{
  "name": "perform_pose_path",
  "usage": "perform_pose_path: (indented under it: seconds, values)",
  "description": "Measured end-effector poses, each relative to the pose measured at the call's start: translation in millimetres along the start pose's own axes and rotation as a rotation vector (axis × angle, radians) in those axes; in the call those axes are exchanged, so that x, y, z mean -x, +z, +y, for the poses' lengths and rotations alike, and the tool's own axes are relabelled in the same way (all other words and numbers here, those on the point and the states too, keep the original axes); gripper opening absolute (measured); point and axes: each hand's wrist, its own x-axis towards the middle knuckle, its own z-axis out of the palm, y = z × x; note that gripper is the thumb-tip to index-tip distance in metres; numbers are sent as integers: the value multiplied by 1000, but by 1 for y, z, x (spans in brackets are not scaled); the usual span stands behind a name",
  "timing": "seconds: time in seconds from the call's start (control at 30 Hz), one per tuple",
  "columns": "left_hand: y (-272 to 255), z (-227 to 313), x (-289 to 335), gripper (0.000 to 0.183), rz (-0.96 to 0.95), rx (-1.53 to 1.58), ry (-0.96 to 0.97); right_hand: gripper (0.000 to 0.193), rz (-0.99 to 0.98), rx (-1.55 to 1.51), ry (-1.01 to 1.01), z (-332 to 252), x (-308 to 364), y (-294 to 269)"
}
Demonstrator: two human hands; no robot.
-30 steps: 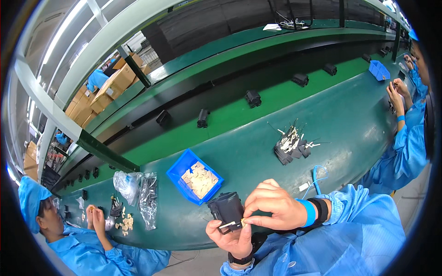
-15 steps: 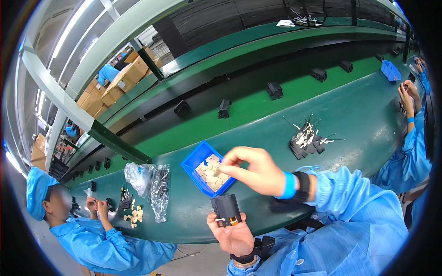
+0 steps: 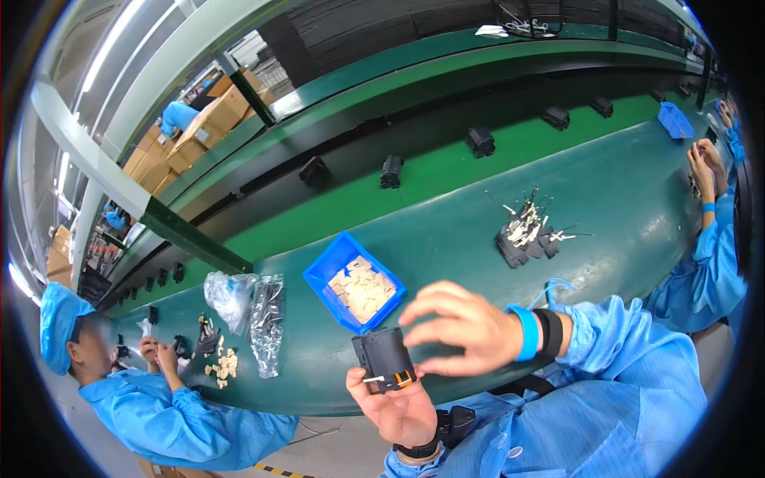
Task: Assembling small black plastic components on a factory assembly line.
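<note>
A black plastic housing (image 3: pixel 384 350) rests in my left hand (image 3: pixel 396 414), held by its lower end between thumb and fingers. Small white and orange parts show along the housing's near edge. My right hand (image 3: pixel 466 331) hovers just to the right of it, slightly smeared by motion, its fingers apart and no object visible in them. Behind the housing stands a blue bin (image 3: pixel 335 305) of small flat beige pieces (image 3: pixel 366 293).
Black parts with white-tipped leads (image 3: pixel 526 231) lie piled on the green bench (image 3: pixel 446 239). Several black housings (image 3: pixel 480 142) line the green strip beyond. Plastic bags (image 3: pixel 267 327) lie left, beside a co-worker (image 3: pixel 159 406); more co-workers' hands (image 3: pixel 704 163) and another blue bin (image 3: pixel 675 121) are right.
My right hand has come back from over the bin to the housing's right side, its fingers spreading from a pinch. My left hand still holds the housing.
</note>
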Motion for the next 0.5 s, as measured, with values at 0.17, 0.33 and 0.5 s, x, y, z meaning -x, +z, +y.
perform_pose_path:
  seconds: [0.17, 0.33, 0.5]
  values:
    - [15, -12, 5, 59, -118, -27, -96, 31, 100, 15, 51, -16, 18, -9]
    - [21, -21, 13, 57, -166, -76, -167, 28, 177, 9, 101, -19, 29, -15]
    - [29, -28, 18, 60, -189, -61, -194, 27, 196, -46, 151, -17, 37, -21]
